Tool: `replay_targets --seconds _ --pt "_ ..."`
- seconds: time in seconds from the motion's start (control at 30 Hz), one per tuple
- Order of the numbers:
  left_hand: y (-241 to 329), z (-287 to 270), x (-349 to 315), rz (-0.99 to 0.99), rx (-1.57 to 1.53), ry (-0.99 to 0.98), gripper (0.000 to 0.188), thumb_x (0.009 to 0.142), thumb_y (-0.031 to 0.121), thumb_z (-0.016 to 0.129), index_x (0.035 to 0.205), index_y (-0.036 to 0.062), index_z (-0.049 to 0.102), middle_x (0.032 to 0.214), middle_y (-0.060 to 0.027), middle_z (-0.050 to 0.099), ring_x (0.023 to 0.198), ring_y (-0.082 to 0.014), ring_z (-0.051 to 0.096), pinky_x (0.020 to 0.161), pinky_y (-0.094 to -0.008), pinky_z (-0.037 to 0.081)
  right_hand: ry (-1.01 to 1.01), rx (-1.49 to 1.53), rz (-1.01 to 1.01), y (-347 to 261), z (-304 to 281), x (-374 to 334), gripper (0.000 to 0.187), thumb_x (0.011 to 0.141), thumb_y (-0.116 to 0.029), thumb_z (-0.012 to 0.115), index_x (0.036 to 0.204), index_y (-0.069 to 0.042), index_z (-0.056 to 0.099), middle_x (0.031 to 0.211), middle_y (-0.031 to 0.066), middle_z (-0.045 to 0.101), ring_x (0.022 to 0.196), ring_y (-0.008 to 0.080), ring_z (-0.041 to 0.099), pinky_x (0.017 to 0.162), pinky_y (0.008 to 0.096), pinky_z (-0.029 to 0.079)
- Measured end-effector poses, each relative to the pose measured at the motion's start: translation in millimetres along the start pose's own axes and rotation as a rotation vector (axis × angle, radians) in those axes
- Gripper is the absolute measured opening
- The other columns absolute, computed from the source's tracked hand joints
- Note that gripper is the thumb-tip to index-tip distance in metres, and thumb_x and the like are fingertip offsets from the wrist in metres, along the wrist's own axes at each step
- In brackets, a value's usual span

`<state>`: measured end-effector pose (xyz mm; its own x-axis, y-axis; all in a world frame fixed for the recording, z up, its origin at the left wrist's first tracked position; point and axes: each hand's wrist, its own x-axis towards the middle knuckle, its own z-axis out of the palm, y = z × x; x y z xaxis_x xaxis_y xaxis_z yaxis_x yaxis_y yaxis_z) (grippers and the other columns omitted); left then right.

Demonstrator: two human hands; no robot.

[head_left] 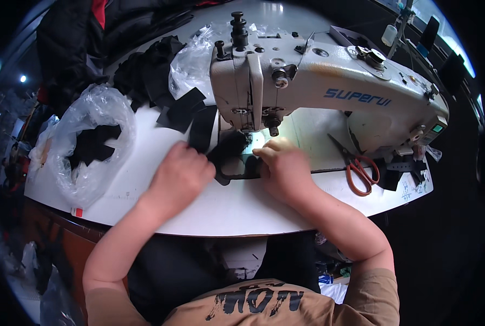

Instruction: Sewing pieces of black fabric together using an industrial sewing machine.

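A white sewing machine (307, 70) stands on the white table, its lamp lighting the needle area. A dark piece of fabric (231, 148) lies at the presser foot, between my hands. My left hand (182, 173) is closed, slightly blurred, its fingertips at the left end of that fabric. Close to the needle on the right, my right hand (286, 165) is curled with thumb and forefinger together; what is in its fingers is hidden. Several flat black fabric pieces (182, 110) lie beyond my left hand.
Orange-handled scissors (362, 173) lie right of my right hand, beside black strap pieces (397, 174). An open clear plastic bag (120, 136) holds black pieces at the left. More clear plastic (191, 68) and a dark padded garment (71, 49) lie at the back.
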<state>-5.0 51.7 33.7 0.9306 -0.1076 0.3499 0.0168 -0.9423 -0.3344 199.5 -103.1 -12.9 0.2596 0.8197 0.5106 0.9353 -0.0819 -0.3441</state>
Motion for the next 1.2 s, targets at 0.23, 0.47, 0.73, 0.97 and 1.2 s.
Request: replay_targets --seconds 0.23,0.47,0.73,0.97,1.2 --pt "50 -30 7 -0.109 -0.356 -0.052 0.008 0.083 0.010 0.067 0.090 0.0077 0.064 0.080 -0.0077 0.062 0.078 -0.0265 0.064 0.078 -0.0394 0.051 -0.072 0.019 -0.434 -14 -3 -11 0.038 0.073 -0.019 0.074 0.110 -0.008 0.073 0.115 0.0077 0.069 0.102 0.0266 0.067 0.081 0.0386 0.056" --pt "25 -22 17 -0.284 -0.808 -0.004 0.008 0.090 0.008 0.068 0.095 0.0027 0.072 0.093 -0.0119 0.071 0.087 -0.0322 0.068 0.077 -0.0407 0.055 -0.227 -0.159 -0.567 -14 -3 -16 0.028 0.075 -0.017 0.065 0.100 -0.007 0.071 0.104 0.0037 0.068 0.087 0.0205 0.066 0.072 0.0346 0.055" --pt "22 29 14 -0.218 -0.691 0.025 0.017 0.087 0.006 0.071 0.103 0.0013 0.074 0.114 -0.0118 0.071 0.108 -0.0319 0.067 0.095 -0.0402 0.056 -0.185 -0.131 -0.493 -11 -1 -16 0.033 0.073 -0.017 0.073 0.104 -0.007 0.073 0.108 0.0067 0.070 0.091 0.0230 0.069 0.076 0.0347 0.058" --pt "8 48 27 -0.248 -0.608 -0.032 0.022 0.089 0.008 0.070 0.110 0.0022 0.072 0.123 -0.0113 0.069 0.116 -0.0326 0.065 0.109 -0.0429 0.049 -0.197 -0.073 -0.417 -13 -5 -11 0.028 0.074 -0.015 0.077 0.101 -0.006 0.075 0.105 0.0083 0.071 0.091 0.0253 0.070 0.078 0.0374 0.059" --pt "-8 59 36 -0.199 -0.527 -0.012 0.024 0.092 0.012 0.066 0.111 0.0007 0.072 0.122 -0.0101 0.068 0.118 -0.0289 0.062 0.100 -0.0392 0.053 -0.155 -0.031 -0.382 -13 -3 -8 0.023 0.077 -0.016 0.077 0.098 -0.006 0.075 0.104 0.0076 0.072 0.090 0.0252 0.070 0.075 0.0375 0.059"
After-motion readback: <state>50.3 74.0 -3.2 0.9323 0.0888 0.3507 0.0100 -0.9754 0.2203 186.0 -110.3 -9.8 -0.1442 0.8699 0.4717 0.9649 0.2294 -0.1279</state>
